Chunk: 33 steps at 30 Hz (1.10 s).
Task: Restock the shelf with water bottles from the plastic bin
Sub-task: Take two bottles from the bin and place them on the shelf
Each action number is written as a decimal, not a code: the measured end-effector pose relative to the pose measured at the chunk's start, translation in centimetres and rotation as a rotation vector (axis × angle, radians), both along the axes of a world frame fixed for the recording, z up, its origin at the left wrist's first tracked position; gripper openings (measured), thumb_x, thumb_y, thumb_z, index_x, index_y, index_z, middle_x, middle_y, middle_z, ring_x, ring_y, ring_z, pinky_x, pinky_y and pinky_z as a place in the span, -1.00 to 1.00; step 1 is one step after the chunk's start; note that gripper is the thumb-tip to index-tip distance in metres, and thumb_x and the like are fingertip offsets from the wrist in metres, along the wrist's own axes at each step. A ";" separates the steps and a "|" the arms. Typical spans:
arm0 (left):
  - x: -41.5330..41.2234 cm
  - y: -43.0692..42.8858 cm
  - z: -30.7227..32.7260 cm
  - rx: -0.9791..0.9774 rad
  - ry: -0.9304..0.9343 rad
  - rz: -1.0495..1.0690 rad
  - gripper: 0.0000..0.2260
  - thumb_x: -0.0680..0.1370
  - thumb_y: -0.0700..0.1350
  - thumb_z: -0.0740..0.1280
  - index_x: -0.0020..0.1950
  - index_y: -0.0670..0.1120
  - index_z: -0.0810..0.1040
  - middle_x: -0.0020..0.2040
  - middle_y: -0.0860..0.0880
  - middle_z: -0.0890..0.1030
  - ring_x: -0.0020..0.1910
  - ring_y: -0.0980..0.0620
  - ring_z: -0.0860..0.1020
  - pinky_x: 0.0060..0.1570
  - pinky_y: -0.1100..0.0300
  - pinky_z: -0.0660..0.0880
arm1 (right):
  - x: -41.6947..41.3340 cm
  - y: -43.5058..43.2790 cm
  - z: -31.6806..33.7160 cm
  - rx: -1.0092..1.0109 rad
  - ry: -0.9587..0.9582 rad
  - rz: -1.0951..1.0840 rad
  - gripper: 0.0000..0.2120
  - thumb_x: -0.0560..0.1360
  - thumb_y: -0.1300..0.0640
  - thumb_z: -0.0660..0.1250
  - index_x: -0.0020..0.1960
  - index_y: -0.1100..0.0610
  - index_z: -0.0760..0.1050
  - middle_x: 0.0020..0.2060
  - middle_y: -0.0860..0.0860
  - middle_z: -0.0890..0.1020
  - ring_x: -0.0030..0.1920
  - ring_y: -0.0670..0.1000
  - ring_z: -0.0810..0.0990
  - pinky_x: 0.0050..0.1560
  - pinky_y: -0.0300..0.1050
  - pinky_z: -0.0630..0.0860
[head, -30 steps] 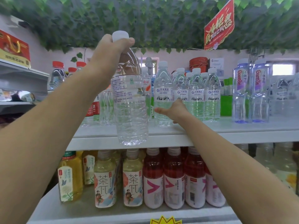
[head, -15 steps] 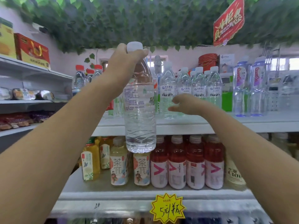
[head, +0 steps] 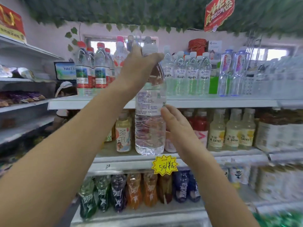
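Both forearms enter from the bottom edge, cut off before the elbows. The right hand [head: 178, 126] is nearest, with its fingers straight and loose and holding nothing. Its fingertips [head: 164, 110] lie at the right side of the water bottle [head: 150, 128], though motion blur hides whether they touch it. The left hand [head: 139, 68] grasps the bottle around its neck, and its fingers cover the shoulder just under the smeared white cap.

The bottle hangs in the air in front of the shelves, upright, with its long axis vertical, cap up and base down. The base is just above the yellow price tag [head: 164, 165]. The fine print on its label is unreadable.

It hides part of the top shelf [head: 213, 102] edge and some drinks behind it. Further back, small water bottles [head: 191, 72] stand on that shelf. The right side of the frame is blurred.
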State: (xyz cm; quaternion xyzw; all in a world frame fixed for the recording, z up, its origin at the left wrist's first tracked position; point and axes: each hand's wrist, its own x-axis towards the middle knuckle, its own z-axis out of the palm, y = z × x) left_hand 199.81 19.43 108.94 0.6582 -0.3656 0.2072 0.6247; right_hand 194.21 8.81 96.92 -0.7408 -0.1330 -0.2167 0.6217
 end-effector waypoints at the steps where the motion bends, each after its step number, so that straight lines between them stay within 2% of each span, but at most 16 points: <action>1: -0.5 0.0 -0.4 0.000 0.004 -0.008 -0.74 0.54 -0.11 0.30 0.14 -0.19 0.36 -0.21 -0.05 0.53 -0.34 0.06 0.57 -0.30 0.15 0.57 | -0.3 0.9 -0.8 0.031 -0.003 -0.017 -0.53 0.39 -0.28 0.22 0.23 -0.10 0.42 0.07 -0.28 0.53 0.04 -0.37 0.50 0.07 -0.34 0.40; 2: -1.0 0.0 -0.8 -0.002 0.004 -0.015 -0.76 0.54 -0.10 0.30 0.12 -0.17 0.36 -0.22 -0.04 0.53 -0.31 0.05 0.56 -0.26 0.12 0.56 | -0.6 1.7 -1.4 0.066 -0.004 -0.043 -0.38 0.32 -0.35 0.24 0.28 -0.07 0.41 0.13 -0.24 0.54 0.10 -0.34 0.49 0.10 -0.31 0.39; 3: -1.4 -0.1 -1.1 -0.004 -0.003 -0.023 -0.77 0.54 -0.10 0.31 0.10 -0.16 0.37 -0.24 -0.02 0.53 -0.31 0.05 0.56 -0.25 0.11 0.56 | -0.7 2.2 -1.9 0.100 -0.011 -0.067 -0.35 0.27 -0.39 0.26 0.26 -0.09 0.42 0.14 -0.22 0.56 0.09 -0.34 0.51 0.09 -0.30 0.39; 6: -2.5 -0.4 -1.8 0.025 -0.090 -0.002 -0.84 0.54 -0.08 0.31 0.02 -0.09 0.38 -0.29 0.04 0.52 -0.40 0.20 0.54 -0.35 0.27 0.51 | -1.4 3.1 -1.7 0.155 -0.027 -0.118 -0.58 0.28 -0.35 0.33 0.05 -0.20 0.44 -0.02 -0.25 0.61 -0.12 -0.43 0.56 -0.09 -0.36 0.38; 8: -2.8 -0.4 -2.0 0.010 -0.102 -0.010 -0.87 0.53 -0.07 0.31 -0.04 -0.04 0.37 -0.29 0.06 0.52 -0.41 0.22 0.53 -0.38 0.33 0.50 | -1.2 2.9 -1.7 0.161 -0.070 -0.166 -0.57 0.26 -0.34 0.38 0.05 -0.19 0.47 -0.04 -0.21 0.65 -0.06 -0.34 0.59 -0.02 -0.30 0.45; 12: -2.3 -0.8 -1.5 0.024 -0.065 -0.052 -0.84 0.54 -0.01 0.29 0.03 -0.04 0.37 -0.20 0.01 0.59 -0.32 0.16 0.60 -0.39 0.31 0.45 | -0.8 1.9 -1.3 0.167 -0.104 -0.217 -0.19 0.16 -0.42 0.33 0.31 -0.04 0.42 0.11 -0.12 0.63 0.13 -0.12 0.58 0.22 0.00 0.48; 15: -0.7 -1.7 -1.0 0.119 -0.049 -0.048 -0.73 0.57 0.14 0.18 0.09 -0.03 0.35 -0.02 0.01 0.60 -0.12 0.18 0.59 -0.19 0.23 0.42 | 0.0 0.2 -0.8 0.173 -0.092 -0.248 -0.05 0.12 -0.48 0.32 0.39 -0.02 0.35 0.21 -0.10 0.57 0.21 -0.08 0.53 0.28 0.06 0.43; 18: 1.2 -2.8 -1.0 0.220 -0.030 0.006 -0.57 0.55 0.29 0.05 0.10 -0.05 0.38 0.06 -0.05 0.56 0.03 0.01 0.55 0.08 -0.02 0.49 | 1.3 -2.5 0.2 0.220 -0.097 -0.288 -0.05 0.13 -0.47 0.33 0.40 0.00 0.35 0.24 -0.09 0.54 0.25 -0.07 0.49 0.31 0.08 0.39; 21: 3.5 -4.4 -1.6 0.307 0.001 0.033 -0.62 0.59 0.19 0.06 0.09 -0.10 0.43 -0.03 -0.02 0.58 -0.03 0.03 0.57 0.13 -0.06 0.50 | 2.7 -5.8 1.6 0.226 -0.090 -0.309 0.06 0.06 -0.52 0.32 0.42 0.01 0.32 0.19 -0.07 0.58 0.24 0.00 0.51 0.30 0.18 0.38; 23: 5.6 -5.5 -2.1 0.398 -0.038 0.088 -0.73 0.60 0.11 0.13 0.01 -0.07 0.44 -0.01 -0.01 0.59 0.00 0.04 0.57 0.15 -0.05 0.48 | 3.7 -7.7 2.9 0.205 -0.085 -0.294 0.10 0.06 -0.54 0.32 0.45 0.04 0.28 0.23 -0.06 0.56 0.30 0.05 0.46 0.34 0.18 0.28; 25: 7.7 -6.7 -2.7 0.512 -0.103 0.172 -0.79 0.59 0.08 0.15 -0.02 -0.04 0.44 -0.02 0.00 0.58 -0.02 0.05 0.55 0.06 0.05 0.49 | 4.7 -9.4 4.3 0.164 -0.082 -0.291 0.15 0.03 -0.48 0.24 0.49 0.10 0.20 0.36 -0.01 0.43 0.38 0.06 0.33 0.35 0.16 0.20; 26: 8.8 -7.3 -3.0 0.570 -0.138 0.226 -0.78 0.60 0.08 0.15 -0.01 -0.05 0.44 -0.06 0.02 0.55 -0.07 0.08 0.52 -0.05 0.15 0.47 | 5.3 -10.3 5.1 0.142 -0.087 -0.293 0.16 0.02 -0.46 0.22 0.49 0.12 0.19 0.39 0.02 0.39 0.38 0.04 0.32 0.35 0.15 0.19; 28: 10.6 -8.5 -4.0 0.685 -0.203 0.341 -0.74 0.60 0.09 0.14 0.07 -0.07 0.44 -0.05 0.01 0.53 -0.12 0.09 0.48 -0.17 0.20 0.39 | 6.6 -12.0 6.4 0.117 -0.093 -0.288 0.06 0.13 -0.40 0.24 0.49 0.13 0.19 0.33 0.02 0.44 0.27 -0.01 0.40 0.33 0.11 0.20; 30: 12.6 -9.5 -5.3 0.809 -0.263 0.460 -0.65 0.61 0.12 0.09 0.19 -0.10 0.44 0.13 -0.04 0.52 0.05 -0.01 0.48 0.01 0.10 0.42 | 8.2 -13.6 7.7 0.107 -0.131 -0.279 -0.14 0.30 -0.30 0.26 0.46 0.13 0.22 0.10 -0.07 0.54 0.00 -0.15 0.46 0.24 0.01 0.23; 31: 13.5 -9.8 -5.9 0.871 -0.283 0.521 -0.61 0.61 0.14 0.06 0.24 -0.11 0.42 0.19 -0.06 0.49 0.13 -0.04 0.46 0.10 0.05 0.41 | 9.0 -14.3 8.2 0.106 -0.142 -0.280 -0.18 0.33 -0.28 0.27 0.46 0.13 0.23 0.06 -0.09 0.54 -0.08 -0.18 0.44 0.22 -0.01 0.23; 33: 15.3 -10.3 -6.9 0.970 -0.335 0.629 -0.56 0.61 0.17 0.01 0.26 -0.11 0.40 0.20 -0.08 0.48 0.17 -0.08 0.43 0.15 0.01 0.39 | 10.6 -15.6 9.2 0.107 -0.154 -0.269 -0.20 0.36 -0.25 0.28 0.47 0.13 0.22 0.14 -0.08 0.51 -0.10 -0.21 0.41 0.23 -0.01 0.20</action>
